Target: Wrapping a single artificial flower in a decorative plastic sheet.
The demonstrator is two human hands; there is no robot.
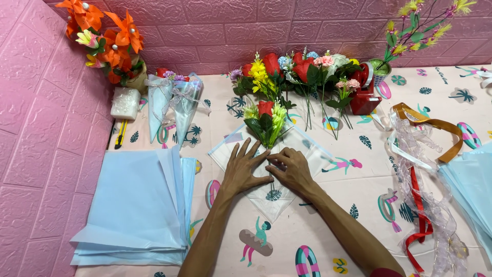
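Both forearms are seen entering from the bottom edge, over a patterned tablecloth [353,190] printed with swim rings and leaves. Nearest on the person's left, a stack of pale blue paper sheets [138,205] is laid flat; on the right, red, brown and sheer ribbons [428,205] are strewn beside more blue sheets [474,184].

A clear wrapping sheet [271,197], turned as a diamond, is spread at centre. On its upper part a small bouquet [266,123] with 1 red rose and yellow-green sprigs is laid, stems pointing toward the person and running under the hands.

The left hand [245,169] is pressed flat on the sheet, fingers spread open, just left of the stems. The right hand [292,169] is half curled, fingertips pinched on the wrap at the stems; the 2 hands are touching at the thumbs.

Farther back, 2 finished cone wraps [174,105] in blue are laid at left, with a white wrapped block [124,102] and a yellow utility knife [120,134] near the wall. Loose artificial flowers [294,72] are lined along the pink wall, with a red holder [365,95] beside them. Orange flowers [105,38] are set in the far corner.
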